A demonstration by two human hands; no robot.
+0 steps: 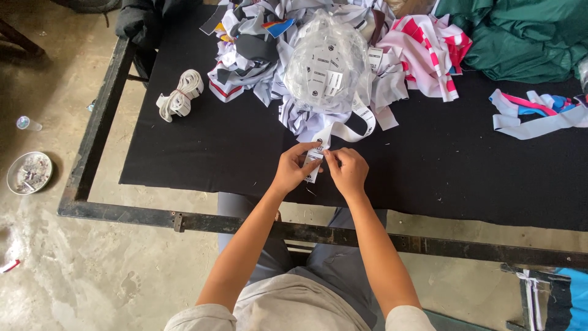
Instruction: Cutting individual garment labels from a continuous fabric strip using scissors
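Both hands meet over the black cloth [184, 153] near the table's front edge. L hand [293, 168] pinches a white label strip [314, 160] betw. thumb and fingers; R hand [347, 171] pinches the same strip from the other side, fingertips closed on it. Strip runs up from the hands as a white ribbon, looping back toward a clear bag [327, 64] of labels, which sits just beyond the hands, mid-table.

Behind and around the bag: scrap pile [251, 58] of white/grey fabric, w/ pink-striped cloth [429, 52] to its right and green cloth [520, 37] at the far right corner. Loose strips [539, 113] lie near the right edge, well apart from the hands. Elastic bundle [179, 95] lies alone toward the left edge.

Open room: bare black cloth left of the hands, betw. bundle and front edge, and a wide bare stretch to the right, below the strips. Metal frame [98, 122] rims the table, sticking out past the cloth on the left and front. On the floor left: a small dish [29, 173] and a bottle [28, 124].
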